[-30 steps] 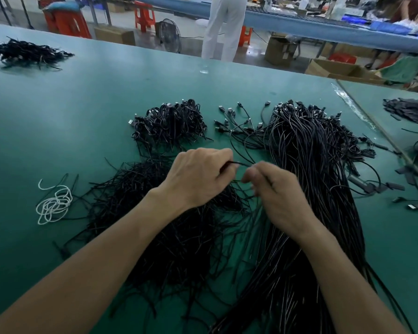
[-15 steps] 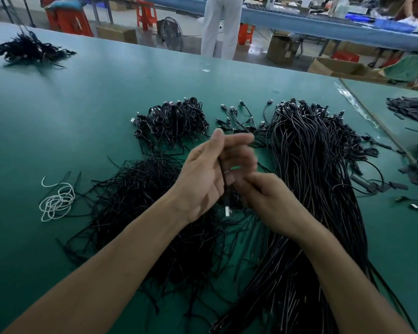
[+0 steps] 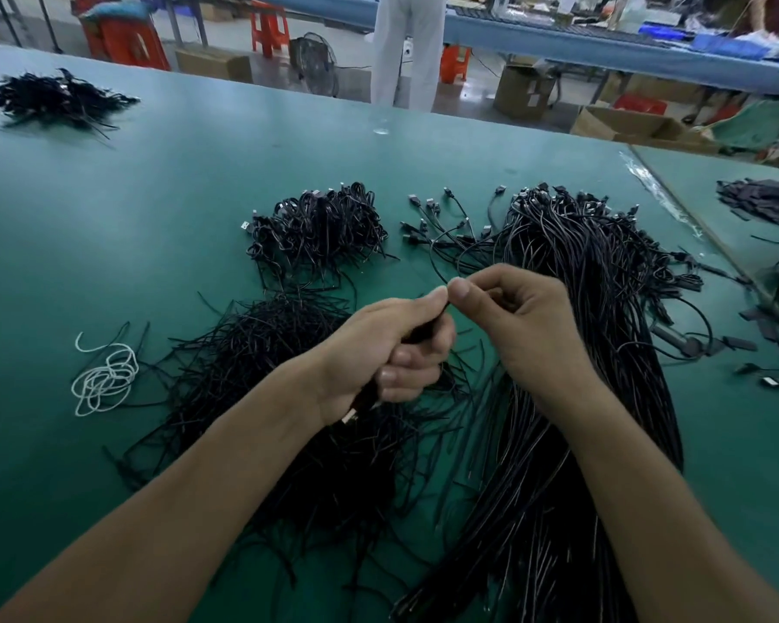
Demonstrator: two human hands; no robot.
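Observation:
My left hand (image 3: 394,353) grips a folded black cable (image 3: 369,397) in its fist, and the cable's metal plug end sticks out below the palm. My right hand (image 3: 522,317) pinches the same cable's free length at the thumb tip, right beside my left thumb. Both hands hover above a loose pile of thin black ties (image 3: 262,366). A long thick bundle of straight black cables (image 3: 572,375) lies under my right forearm. Farther back sits a heap of coiled, tied cables (image 3: 318,227).
The green table (image 3: 131,209) also holds a small coil of white string (image 3: 104,382), several loose plug ends (image 3: 446,218), another black heap (image 3: 50,98) at far left and cables (image 3: 765,204) at right. A person in white (image 3: 408,47) stands beyond the far edge.
My left hand has curled from straight fingers into a fist round the cable. My right hand rose from below it to pinch the cable at the top beside my left thumb.

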